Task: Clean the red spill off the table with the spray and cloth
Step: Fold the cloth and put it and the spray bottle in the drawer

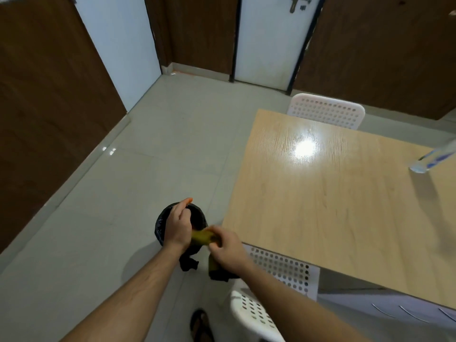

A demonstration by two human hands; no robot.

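Both hands hold a yellow-green cloth (203,237) above a small bin lined with a black bag (197,214) on the floor, left of the table. My left hand (178,224) grips the cloth's left end, and an orange-red fingertip pokes out at its top. My right hand (225,244) grips the right part, and more cloth hangs dark below it. The light wooden table (333,193) shows no red spill in view. A clear spray bottle (434,157) with a blue label stands at the table's right edge, partly cut off.
A white perforated chair (328,111) stands at the table's far side. Another white perforated chair (276,280) is tucked in at the near corner beside my right arm. My sandalled foot (201,325) is on the tiled floor. Brown and white wall panels close the room.
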